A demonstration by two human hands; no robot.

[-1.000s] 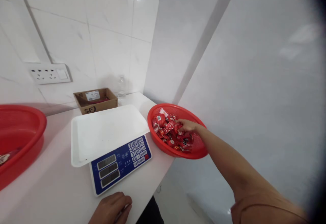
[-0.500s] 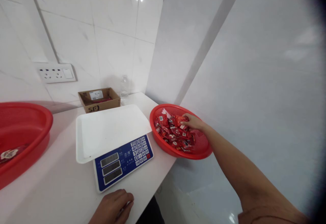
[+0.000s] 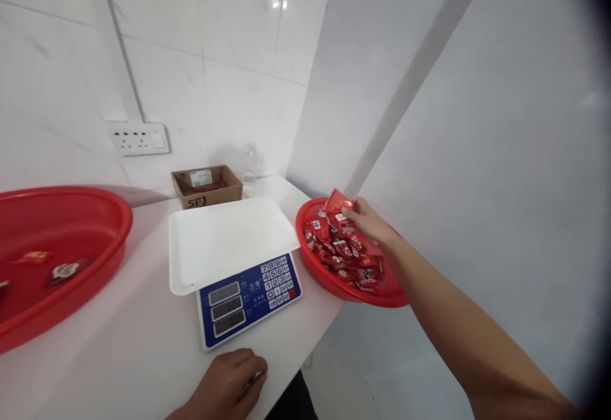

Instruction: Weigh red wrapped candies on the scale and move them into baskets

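My right hand (image 3: pixel 365 219) pinches a red packet (image 3: pixel 337 202) just above the right red basket (image 3: pixel 305 251). Many small red wrapped packets (image 3: pixel 344 251) are heaped in that basket, some printed with labels. Near the front edge of the table, my left hand (image 3: pixel 233 378) rests with its fingers curled in; whether anything is inside them is hidden. Between the hands and the wall stands a scale with a blue keypad panel (image 3: pixel 251 296) and a bare white weighing tray (image 3: pixel 229 238).
At the left, a large red basin (image 3: pixel 95 216) holds a few packets (image 3: pixel 67 272). Behind the scale are an open cardboard box (image 3: pixel 207 194) and a clear plastic bottle (image 3: pixel 249 162). A socket panel (image 3: pixel 138 139) is on the tiled wall. The right basket overhangs the table edge.
My right hand has lifted a red packet up out of the heap. My left hand stays curled on the table. The view has turned slightly left, showing more of the left basin.
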